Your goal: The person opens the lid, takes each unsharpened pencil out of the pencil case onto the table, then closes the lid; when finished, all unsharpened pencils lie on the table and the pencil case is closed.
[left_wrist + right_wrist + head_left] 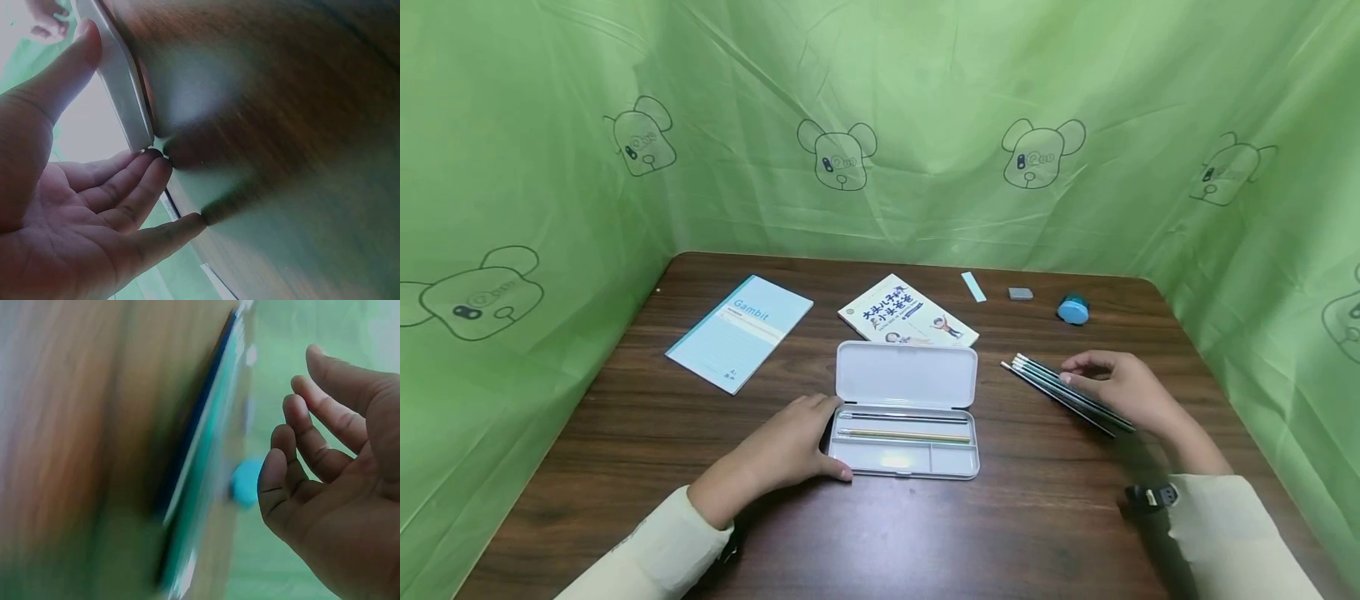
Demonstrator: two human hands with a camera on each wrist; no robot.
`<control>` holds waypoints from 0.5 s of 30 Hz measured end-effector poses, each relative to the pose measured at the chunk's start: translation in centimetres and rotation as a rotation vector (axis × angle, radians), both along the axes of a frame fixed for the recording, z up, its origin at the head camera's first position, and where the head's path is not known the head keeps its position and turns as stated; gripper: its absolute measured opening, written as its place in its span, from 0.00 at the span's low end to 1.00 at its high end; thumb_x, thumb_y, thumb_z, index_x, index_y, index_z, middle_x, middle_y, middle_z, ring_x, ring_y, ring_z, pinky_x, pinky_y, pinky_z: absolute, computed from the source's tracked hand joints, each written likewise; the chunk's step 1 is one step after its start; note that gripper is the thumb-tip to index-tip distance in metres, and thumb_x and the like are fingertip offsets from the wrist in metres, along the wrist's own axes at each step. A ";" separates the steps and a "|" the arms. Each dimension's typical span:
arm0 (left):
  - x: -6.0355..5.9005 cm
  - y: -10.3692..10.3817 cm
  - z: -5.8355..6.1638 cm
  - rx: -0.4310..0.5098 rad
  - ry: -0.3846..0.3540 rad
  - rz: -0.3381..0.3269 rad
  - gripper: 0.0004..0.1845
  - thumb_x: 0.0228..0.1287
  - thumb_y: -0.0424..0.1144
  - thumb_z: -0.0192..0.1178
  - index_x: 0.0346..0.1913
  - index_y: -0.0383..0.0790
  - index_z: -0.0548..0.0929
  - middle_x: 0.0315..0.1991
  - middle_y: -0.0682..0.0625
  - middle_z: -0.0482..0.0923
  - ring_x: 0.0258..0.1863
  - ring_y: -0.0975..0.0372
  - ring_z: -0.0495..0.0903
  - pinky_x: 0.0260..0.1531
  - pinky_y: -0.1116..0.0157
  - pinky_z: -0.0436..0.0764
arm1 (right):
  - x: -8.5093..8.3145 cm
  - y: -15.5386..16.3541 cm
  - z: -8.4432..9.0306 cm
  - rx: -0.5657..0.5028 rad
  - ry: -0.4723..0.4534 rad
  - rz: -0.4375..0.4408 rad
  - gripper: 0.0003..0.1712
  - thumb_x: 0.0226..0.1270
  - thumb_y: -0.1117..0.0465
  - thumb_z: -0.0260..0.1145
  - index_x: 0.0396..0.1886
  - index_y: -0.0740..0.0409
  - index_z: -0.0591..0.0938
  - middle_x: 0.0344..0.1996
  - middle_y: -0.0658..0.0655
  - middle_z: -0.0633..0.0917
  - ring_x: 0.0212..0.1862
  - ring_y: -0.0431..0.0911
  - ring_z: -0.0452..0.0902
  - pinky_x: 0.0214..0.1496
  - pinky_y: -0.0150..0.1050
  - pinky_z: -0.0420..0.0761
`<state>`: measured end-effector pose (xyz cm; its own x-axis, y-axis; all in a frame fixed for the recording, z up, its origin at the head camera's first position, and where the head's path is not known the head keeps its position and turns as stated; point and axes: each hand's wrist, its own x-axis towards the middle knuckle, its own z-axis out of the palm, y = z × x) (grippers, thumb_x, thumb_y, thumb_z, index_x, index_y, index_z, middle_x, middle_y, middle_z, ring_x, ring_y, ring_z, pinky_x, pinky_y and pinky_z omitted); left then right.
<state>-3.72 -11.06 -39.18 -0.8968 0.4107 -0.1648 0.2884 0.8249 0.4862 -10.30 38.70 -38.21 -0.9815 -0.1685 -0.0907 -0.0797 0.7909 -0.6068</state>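
An open white pencil case (904,450) lies at the table's centre with its lid (906,375) folded back. A dark pencil (902,417) and a gold pencil (904,435) lie in its tray. My left hand (790,448) rests flat against the case's left end, thumb along the case edge (122,81) and fingers (134,181) straight on the table. To the right, a bundle of several dark green pencils (1067,393) lies on the table. My right hand (1116,385) is just over the bundle with relaxed fingers (300,462), and the pencils (200,444) look blurred beside it.
A light-blue notebook (739,332) lies at the back left and a printed booklet (908,315) behind the case. A blue strip (973,286), a grey eraser (1020,293) and a blue sharpener (1073,309) sit at the back right. Green curtain (880,125) walls three sides.
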 end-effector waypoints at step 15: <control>-0.1 -0.1 -0.2 0.005 0.009 -0.008 0.57 0.49 0.56 0.91 0.76 0.27 0.77 0.69 0.35 0.83 0.72 0.43 0.80 0.75 0.45 0.80 | 3.2 -13.7 -0.2 -0.124 -0.041 0.419 0.10 0.76 0.58 0.78 0.53 0.54 0.94 0.46 0.46 0.94 0.49 0.39 0.87 0.54 0.38 0.90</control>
